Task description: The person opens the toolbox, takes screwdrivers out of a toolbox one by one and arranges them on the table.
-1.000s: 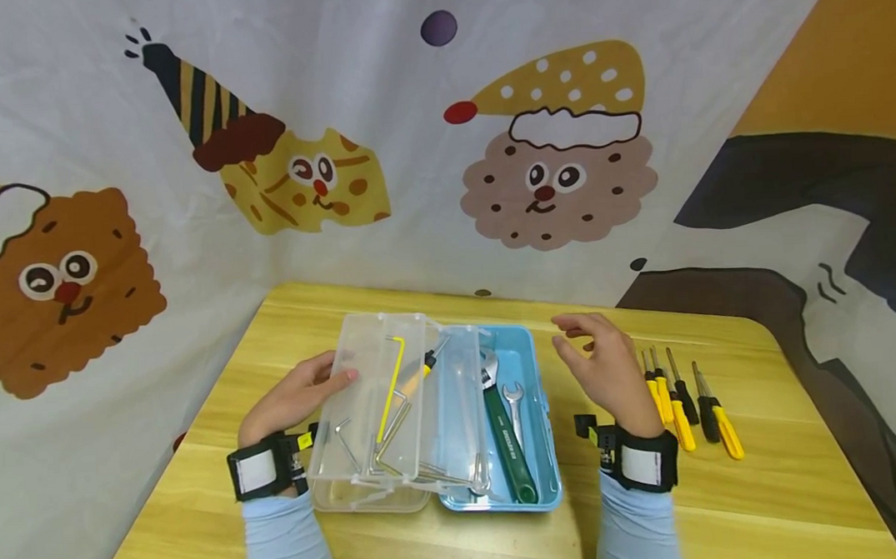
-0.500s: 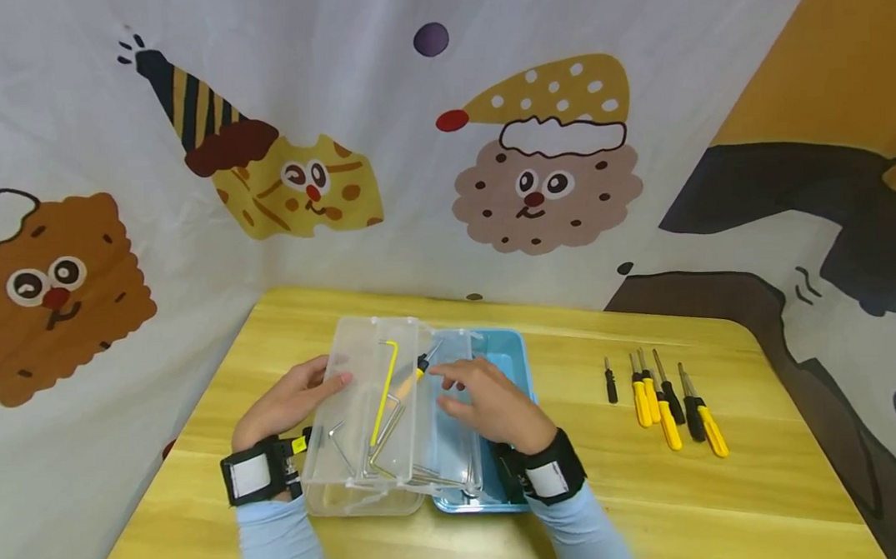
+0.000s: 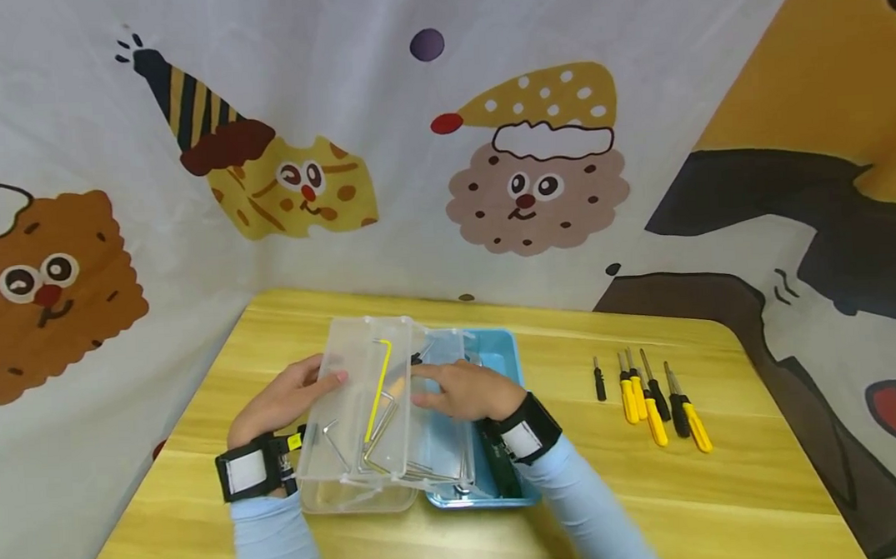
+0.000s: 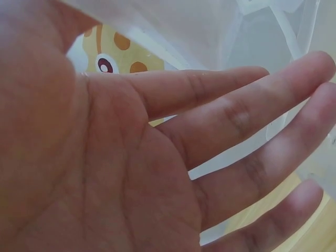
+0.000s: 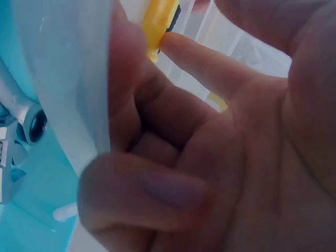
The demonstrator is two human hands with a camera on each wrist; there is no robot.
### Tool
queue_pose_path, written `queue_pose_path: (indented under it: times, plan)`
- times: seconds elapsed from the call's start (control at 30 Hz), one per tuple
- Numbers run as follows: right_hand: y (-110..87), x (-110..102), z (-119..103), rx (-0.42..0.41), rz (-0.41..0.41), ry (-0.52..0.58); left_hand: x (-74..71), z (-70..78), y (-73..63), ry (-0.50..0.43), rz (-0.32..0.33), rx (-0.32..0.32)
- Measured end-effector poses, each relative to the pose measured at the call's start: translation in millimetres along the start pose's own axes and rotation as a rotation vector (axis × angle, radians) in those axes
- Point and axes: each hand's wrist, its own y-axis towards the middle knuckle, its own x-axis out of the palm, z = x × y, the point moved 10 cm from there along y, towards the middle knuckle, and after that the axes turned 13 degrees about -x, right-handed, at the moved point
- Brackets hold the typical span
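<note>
My left hand [image 3: 279, 401] holds the left edge of a translucent plastic tray [image 3: 336, 351], thumb on top and fingers stretched out beneath. The tray is raised on the left of an open blue toolbox [image 3: 513, 352]. In it lie a yellow hex key [image 3: 379, 391] and several silver ones. My right hand [image 3: 474, 393] reaches over the tray from the right. Thumb and index finger pinch a yellow-and-black screwdriver [image 5: 156, 23], while the other fingers curl in, as the right wrist view shows. The screwdriver's handle is partly hidden by plastic and fingers.
A green-handled adjustable wrench [image 3: 503, 469] lies in the toolbox, partly under the right wrist. Beneath the raised tray, a lower clear tray [image 3: 360, 498] sits on the wooden table [image 3: 578, 507]. Several screwdrivers [image 3: 652, 416] lie to the right, with a small black one [image 3: 598, 381].
My right hand has moved left from beside the toolbox to over the tray and taken hold of the screwdriver. The left hand stays at the tray's edge. The view has shifted slightly.
</note>
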Motion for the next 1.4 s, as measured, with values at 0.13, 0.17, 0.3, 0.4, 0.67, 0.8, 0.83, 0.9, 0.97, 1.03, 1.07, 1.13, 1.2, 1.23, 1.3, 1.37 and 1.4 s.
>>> queue_pose_path:
  times: [0.13,0.17,0.3,0.4,0.67,0.8,0.83,0.9,0.97,1.03,1.07,1.13,1.2,1.23,1.3,1.37,1.4]
  plan:
    - [9.4,-1.7,0.8,-0.015,-0.008,-0.011,-2.9,4.0,-1.2,-0.005,-0.003,0.016]
    - [10.9,-2.6,0.6,-0.016,0.011,-0.033,-2.0,3.7,-1.6,-0.015,-0.007,0.012]
    - [11.7,-5.7,2.0,0.012,0.116,-0.132,5.1,1.6,-2.4,-0.052,-0.044,-0.008]
    - [7.1,-9.1,1.7,0.03,0.172,-0.133,6.1,2.3,-3.3,-0.058,-0.042,-0.017]
    - [-24.4,-35.1,-11.4,0.041,0.397,-0.143,7.8,-0.9,-2.7,-0.07,-0.053,-0.015]
    - [-55.6,-60.7,-7.1,0.073,0.61,-0.09,7.2,-1.2,-1.7,-0.071,-0.054,-0.009]
    - [-64.3,-67.6,-3.6,0.075,0.667,-0.052,6.8,-1.3,-1.5,-0.071,-0.054,-0.006]
    - [-83.7,-81.3,6.7,0.068,0.783,0.025,5.3,-0.5,-0.9,-0.065,-0.045,0.003]
    - [-105.8,-93.8,21.7,0.067,0.887,0.082,4.1,0.6,-0.8,-0.053,-0.033,0.014]
    - [-130.7,-105.0,40.3,0.077,0.967,0.091,3.6,1.3,-0.6,-0.045,-0.027,0.017]
    - [-144.5,-110.1,51.2,0.094,1.001,0.071,3.6,1.6,-0.5,-0.041,-0.024,0.018]
    - [-173.7,-119.4,75.8,0.168,1.051,0.007,4.2,1.0,-0.3,-0.041,-0.029,0.011]
    - [-203.0,-125.3,104.6,0.273,1.063,-0.032,4.9,0.4,-0.4,-0.046,-0.035,0.004]
    - [-216.7,-126.9,120.1,0.336,1.047,-0.055,5.0,0.2,-0.5,-0.049,-0.037,0.003]
    - [-243.0,-127.5,152.9,0.459,0.992,-0.084,4.9,-0.3,-1.0,-0.058,-0.041,0.001]
    - [-267.3,-122.3,186.8,0.575,0.901,-0.098,4.6,-0.7,-1.5,-0.065,-0.043,0.001]
    - [-278.6,-117.8,203.0,0.627,0.845,-0.108,4.5,-1.0,-1.8,-0.067,-0.046,0.002]
